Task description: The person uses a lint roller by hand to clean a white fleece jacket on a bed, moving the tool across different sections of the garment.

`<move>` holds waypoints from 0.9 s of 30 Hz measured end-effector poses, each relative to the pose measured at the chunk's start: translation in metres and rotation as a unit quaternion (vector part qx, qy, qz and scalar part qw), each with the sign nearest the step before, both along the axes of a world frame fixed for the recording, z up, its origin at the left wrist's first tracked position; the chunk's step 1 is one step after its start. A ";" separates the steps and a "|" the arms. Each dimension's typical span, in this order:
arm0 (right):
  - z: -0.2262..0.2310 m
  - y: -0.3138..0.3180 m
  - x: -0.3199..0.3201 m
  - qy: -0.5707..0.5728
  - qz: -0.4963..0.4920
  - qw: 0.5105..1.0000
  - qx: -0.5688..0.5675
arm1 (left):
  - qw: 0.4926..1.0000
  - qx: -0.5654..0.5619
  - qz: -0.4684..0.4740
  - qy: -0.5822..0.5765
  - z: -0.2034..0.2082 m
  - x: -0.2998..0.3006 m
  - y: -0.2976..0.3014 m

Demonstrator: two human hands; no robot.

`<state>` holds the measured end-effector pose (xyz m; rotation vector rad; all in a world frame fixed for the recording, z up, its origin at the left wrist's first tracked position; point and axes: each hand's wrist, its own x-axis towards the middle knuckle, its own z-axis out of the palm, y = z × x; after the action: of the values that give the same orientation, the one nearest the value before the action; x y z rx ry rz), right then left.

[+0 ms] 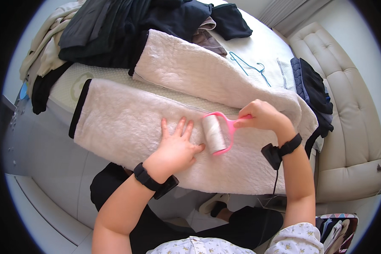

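A pair of fleecy, cream-pink trousers (114,114) with black cuffs lies spread over the near side of a bed, both legs pointing left. My right hand (263,116) is closed round the pink handle of a lint roller (214,133). The roller's white cylinder rests against the fleece of the nearer leg, right of the other hand. Flat on that same leg, my left hand (175,146) has its fingers spread and holds nothing. Each wrist wears a black strap with a small dark device.
Dark folded clothes (114,34) are heaped on the far side of the bed (279,46), beside cream garments (51,38) at the left. A blue hanger (249,65) lies beyond the trousers. The tufted beige headboard (343,114) stands right, near more dark clothes (313,84).
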<state>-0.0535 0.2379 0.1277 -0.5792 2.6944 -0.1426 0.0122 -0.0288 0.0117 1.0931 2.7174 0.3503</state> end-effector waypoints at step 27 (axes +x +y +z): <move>-0.040 -0.006 0.032 0.027 -0.160 0.977 -0.140 | 0.999 0.023 -0.017 -0.026 0.006 -0.003 -0.004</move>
<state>-0.0215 0.2316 0.0879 -0.2222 2.8225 -0.6094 0.0094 -0.0331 0.0175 1.1254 2.6551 0.4307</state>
